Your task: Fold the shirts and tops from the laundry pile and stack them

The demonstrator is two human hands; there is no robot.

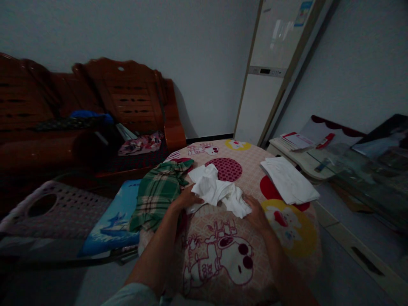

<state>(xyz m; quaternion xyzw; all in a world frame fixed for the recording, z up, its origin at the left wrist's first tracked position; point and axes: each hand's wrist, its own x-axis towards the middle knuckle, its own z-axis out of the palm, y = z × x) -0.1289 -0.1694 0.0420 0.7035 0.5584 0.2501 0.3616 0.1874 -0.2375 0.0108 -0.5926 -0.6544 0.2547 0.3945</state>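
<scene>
Head view: white cloth [210, 187], crumpled and bunched, lies near the middle of a round table covered by a pink patterned tablecloth [207, 255] with cartoon dog prints. Left hand [188, 198] at the white cloth's left edge, touching it, fingers partly hidden by the fabric; right hand [255, 211] at its right edge, also touching, fingers bent. Cannot tell whether either hand actually pinches the cloth or just rests against it. Hands sit well apart, most of the cloth between them. Green plaid cloth [159, 189] rumpled on the table's left side, just beside the left hand, hanging over the edge. Folded white cloth [288, 180] lies flat on the right side, apart from the right hand. Left of the table: a blue printed bag or cushion [111, 225], exact type unclear, next to a pale pink perforated chair back [68, 204]. Behind, a carved wooden sofa [130, 91] with a pink patterned fabric [142, 144] on its seat. Floor-standing air conditioner [263, 102] in the corner; to its right, a low cabinet [280, 148] carrying papers [298, 141], with a glass tabletop [360, 172] at far right. Dim light.
</scene>
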